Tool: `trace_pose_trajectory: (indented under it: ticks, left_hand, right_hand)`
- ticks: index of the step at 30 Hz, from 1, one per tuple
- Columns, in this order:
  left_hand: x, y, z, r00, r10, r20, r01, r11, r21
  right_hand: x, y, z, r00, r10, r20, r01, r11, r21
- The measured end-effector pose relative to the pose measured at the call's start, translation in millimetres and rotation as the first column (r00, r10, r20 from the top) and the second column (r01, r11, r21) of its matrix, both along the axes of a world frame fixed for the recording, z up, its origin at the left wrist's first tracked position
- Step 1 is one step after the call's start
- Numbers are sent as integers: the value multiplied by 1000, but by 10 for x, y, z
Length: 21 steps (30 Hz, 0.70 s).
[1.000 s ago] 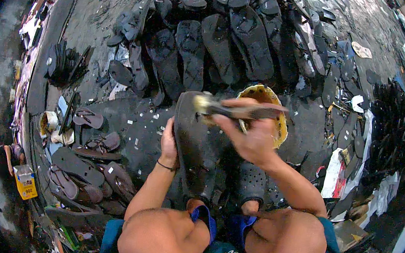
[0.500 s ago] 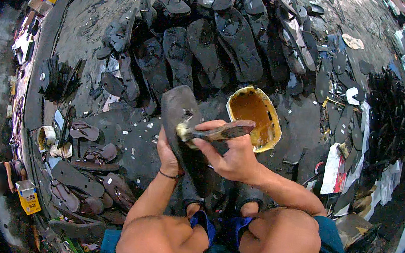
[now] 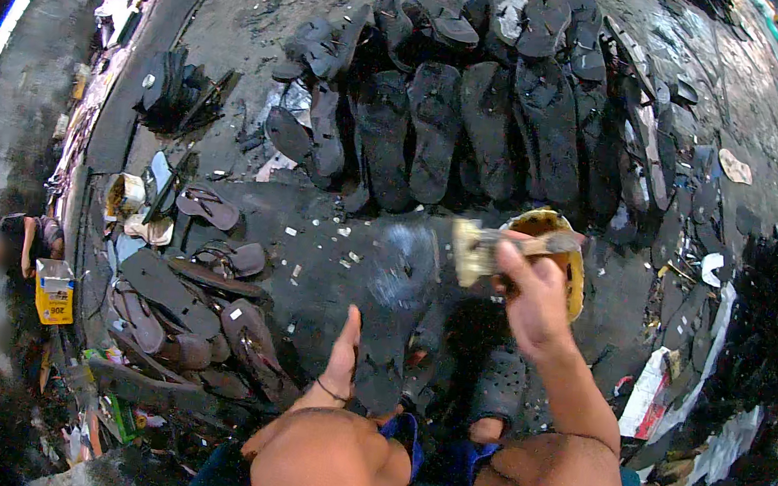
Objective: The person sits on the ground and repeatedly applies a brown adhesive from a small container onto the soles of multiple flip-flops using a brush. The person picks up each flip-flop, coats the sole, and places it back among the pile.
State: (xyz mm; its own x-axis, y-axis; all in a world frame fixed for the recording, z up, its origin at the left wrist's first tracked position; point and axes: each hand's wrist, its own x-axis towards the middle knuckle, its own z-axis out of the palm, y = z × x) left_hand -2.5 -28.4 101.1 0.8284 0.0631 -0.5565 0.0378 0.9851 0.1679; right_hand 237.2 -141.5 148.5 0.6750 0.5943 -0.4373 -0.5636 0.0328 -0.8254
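My left hand (image 3: 340, 362) grips the edge of a dark sandal sole (image 3: 389, 325) in front of my knees. Its thumb lies along the side, while the other fingers are mostly hidden behind the sole. Toward the sole's far end, the surface looks pale, shiny and smeared. In my right hand (image 3: 538, 303) is a short-handled brush (image 3: 470, 253), its cream-coloured head pointing left and apart from the sole. Brush and hand partly cover a yellow-rimmed tub (image 3: 577, 288) with brown stuff inside. The right hand and brush are slightly blurred.
Rows of dark sandal soles (image 3: 435, 133) lie beyond the tub. Several finished-looking flip-flops (image 3: 209, 208) are heaped at the left, near a small whitish can (image 3: 126, 196). Black strap-like pieces (image 3: 763, 247) pile up at the right. Another person (image 3: 30, 236) is at the far left.
The brush has left the sole and moved right, up to the tub. The sole has dropped closer to my knees and now shows a shiny smear. My whole view has shifted.
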Motion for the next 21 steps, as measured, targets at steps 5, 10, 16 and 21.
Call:
trace_pose_trajectory:
  ticks: [5, 10, 16, 21]
  left_hand:
    - [980, 448, 154, 978, 206, -39, -158, 847, 507]
    - [1276, 580, 336, 977, 211, 19, -200, 895, 399]
    - [1203, 586, 18, 871, -35, 490, 144, 972, -186]
    - [1320, 482, 254, 982, 137, 133, -172, 935, 309]
  right_hand:
    - [-279, 368, -5, 724, 210, 657, -199, 976, -92]
    - [207, 199, -125, 778, 203, 594, -17, 953, -304]
    - [-229, 326, 445, 636, 213, 742, -296, 955, -21]
    - [-231, 199, 131, 648, 131, 751, -141, 989, -51]
